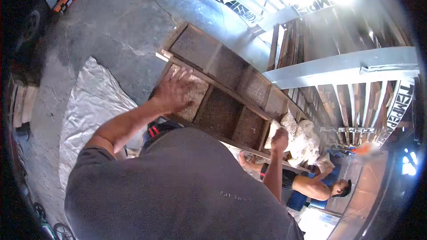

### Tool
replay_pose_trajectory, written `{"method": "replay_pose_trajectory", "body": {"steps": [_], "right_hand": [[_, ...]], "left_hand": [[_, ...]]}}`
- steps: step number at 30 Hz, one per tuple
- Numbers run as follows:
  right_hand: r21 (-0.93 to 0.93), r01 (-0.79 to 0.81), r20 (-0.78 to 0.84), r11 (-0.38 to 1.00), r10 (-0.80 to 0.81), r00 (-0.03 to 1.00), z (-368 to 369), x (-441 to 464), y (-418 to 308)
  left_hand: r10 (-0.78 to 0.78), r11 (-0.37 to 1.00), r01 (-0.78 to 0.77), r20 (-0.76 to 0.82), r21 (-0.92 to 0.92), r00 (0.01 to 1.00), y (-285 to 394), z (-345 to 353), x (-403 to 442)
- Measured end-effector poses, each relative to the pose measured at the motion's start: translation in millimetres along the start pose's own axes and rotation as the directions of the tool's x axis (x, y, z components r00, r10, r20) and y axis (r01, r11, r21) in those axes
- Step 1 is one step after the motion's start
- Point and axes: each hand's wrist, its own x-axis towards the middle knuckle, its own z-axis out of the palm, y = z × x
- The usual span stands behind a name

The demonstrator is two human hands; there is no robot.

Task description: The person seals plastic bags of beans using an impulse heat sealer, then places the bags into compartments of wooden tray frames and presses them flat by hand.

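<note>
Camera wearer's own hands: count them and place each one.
2. The left hand is spread over a pale-filled compartment of the wooden tray; the right hand is curled beside the whitish cloth, its grip unclear. Neither hand is hidden.

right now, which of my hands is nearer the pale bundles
Right. The right hand is at the edge of the pale bundles; the left hand is farther away, over the wooden frame.
</note>
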Motion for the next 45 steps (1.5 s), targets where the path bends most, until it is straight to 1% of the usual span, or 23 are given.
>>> {"method": "replay_pose_trajectory", "body": {"steps": [4, 9, 11, 13, 15, 16, 19, 22, 23, 24, 25, 27, 28, 29, 30, 32, 35, 36, 39, 40, 42, 43, 45], "right_hand": [[0.423, -0.005, -0.141, 0.906, 0.071, 0.988, -68, 20, -99], [0.960, -0.147, 0.145, 0.240, 0.024, 0.989, -114, 16, -251], [0.965, -0.245, 0.240, -0.090, -0.063, 0.969, -76, 9, -290], [0.739, -0.540, 0.498, -0.402, -0.213, 0.841, -9, -2, -307], [0.739, -0.629, 0.568, -0.242, -0.278, 0.775, 9, -9, -319], [0.726, -0.670, 0.609, -0.152, -0.309, 0.730, 11, -11, -325], [0.800, -0.598, 0.573, -0.043, -0.240, 0.784, 10, -5, -332], [0.852, -0.517, 0.523, 0.086, -0.207, 0.827, -1, 6, -342], [0.858, -0.509, 0.482, -0.073, -0.227, 0.846, -18, 6, -348], [0.844, -0.479, 0.429, -0.242, -0.232, 0.873, -46, 8, -354], [0.805, -0.436, 0.376, -0.403, -0.222, 0.900, -61, 11, -354], [0.679, -0.624, 0.517, -0.387, -0.352, 0.780, -35, 11, -338], [0.594, -0.702, 0.593, -0.394, -0.375, 0.712, -41, 10, -340], [0.501, -0.772, 0.660, -0.392, -0.404, 0.633, -43, 12, -343], [0.709, -0.681, 0.577, -0.185, -0.404, 0.710, -25, 15, -342], [0.822, -0.564, 0.485, -0.075, -0.427, 0.763, -74, 23, -359], [0.801, -0.596, 0.474, -0.056, -0.549, 0.688, -70, 56, -372], [0.752, -0.656, 0.496, -0.066, -0.599, 0.629, -56, 66, -371], [0.836, -0.391, 0.544, 0.386, -0.676, 0.497, -13, 124, -372], [0.815, -0.242, 0.575, 0.527, -0.681, 0.453, 1, 137, -370], [0.622, 0.166, 0.671, 0.765, -0.630, 0.390, 25, 148, -363], [0.740, 0.111, 0.537, 0.663, -0.682, 0.496, 40, 145, -349], [0.916, 0.043, 0.259, 0.400, -0.668, 0.697, 65, 123, -314]], "left_hand": [[0.156, 0.986, -0.152, 0.074, -0.063, 0.985, 26, -15, -6], [0.087, 0.577, -0.269, -0.268, -0.772, 0.959, 80, -68, 53], [-0.125, 0.132, 0.018, 0.002, -0.991, 0.992, 89, -80, 58], [-0.306, 0.207, -0.065, -0.128, -0.976, 0.943, 76, -78, 61], [-0.502, 0.043, -0.024, -0.043, -0.999, 0.864, 74, -69, 48], [-0.621, 0.117, -0.079, -0.135, -0.990, 0.772, 75, -71, 46], [0.000, 0.718, -0.153, -0.221, -0.679, 0.975, 39, -94, 31], [0.034, 0.809, -0.149, -0.208, -0.569, 0.978, 34, -63, 24], [-0.051, 0.791, -0.107, -0.240, -0.602, 0.969, 34, -40, 22], [-0.084, 0.664, -0.200, -0.338, -0.720, 0.938, 28, -26, 21], [-0.279, 0.425, 0.071, -0.056, -0.903, 0.959, 27, -39, 24], [-0.353, -0.228, 0.535, 0.581, -0.813, 0.733, 41, -69, 29], [-0.443, -0.220, 0.363, 0.424, -0.906, 0.790, 50, -64, 19], [-0.300, -0.548, 0.259, 0.476, -0.795, 0.827, 42, -57, 18], [-0.148, -0.809, 0.169, 0.472, -0.564, 0.869, 27, -49, 10], [-0.004, -0.952, 0.106, 0.356, -0.288, 0.935, 9, -58, -9], [-0.088, -0.427, 0.527, 0.614, -0.735, 0.785, -12, -75, -2], [-0.183, -0.532, 0.312, 0.466, -0.787, 0.865, 6, -81, 0], [-0.381, -0.766, 0.267, 0.747, -0.585, 0.546, 58, -96, -9], [-0.113, -0.878, 0.296, 0.764, -0.376, 0.635, 57, -49, -31], [0.014, -0.498, 0.741, 0.850, -0.451, 0.526, 36, -80, -27], [0.044, -0.236, 0.873, 0.892, -0.428, 0.449, 20, -97, -17], [-0.303, 0.451, 0.587, 0.503, -0.672, 0.809, -17, -99, 4]]}}
